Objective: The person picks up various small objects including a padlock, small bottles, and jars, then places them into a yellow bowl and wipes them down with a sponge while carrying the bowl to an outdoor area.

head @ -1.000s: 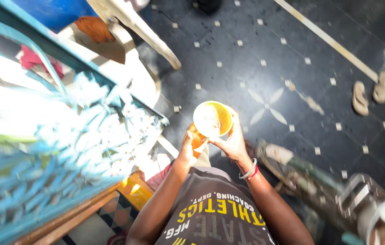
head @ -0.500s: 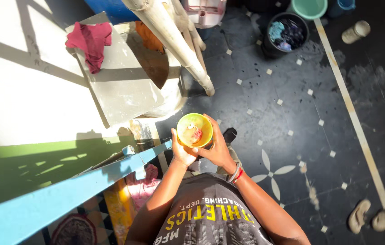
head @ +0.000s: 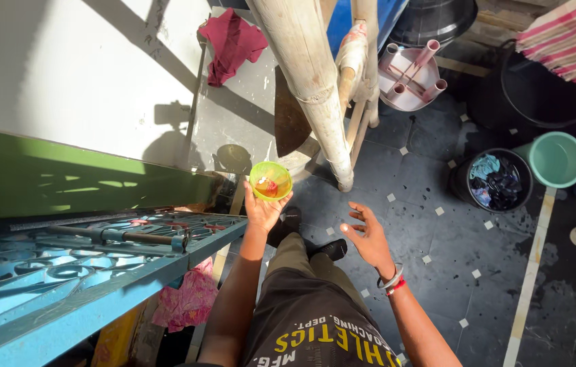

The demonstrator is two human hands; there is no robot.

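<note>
Since half a second earlier our right hand point(head: 369, 234) had let go and hung open-fingered; only our left hand point(head: 261, 209) cupped the small green bowl point(head: 270, 181) from below, beside the blue metal gate point(head: 98, 265). We judged it needed holding level, contents near the rim.

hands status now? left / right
Left hand: closed under the yellow-green bowl, holding it up.
Right hand: open, fingers spread, holding nothing.

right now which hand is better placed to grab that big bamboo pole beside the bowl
Right, probably. The right hand is open and holds nothing, while the left hand holds the yellow-green bowl. The bamboo pole stands just beyond both.
</note>
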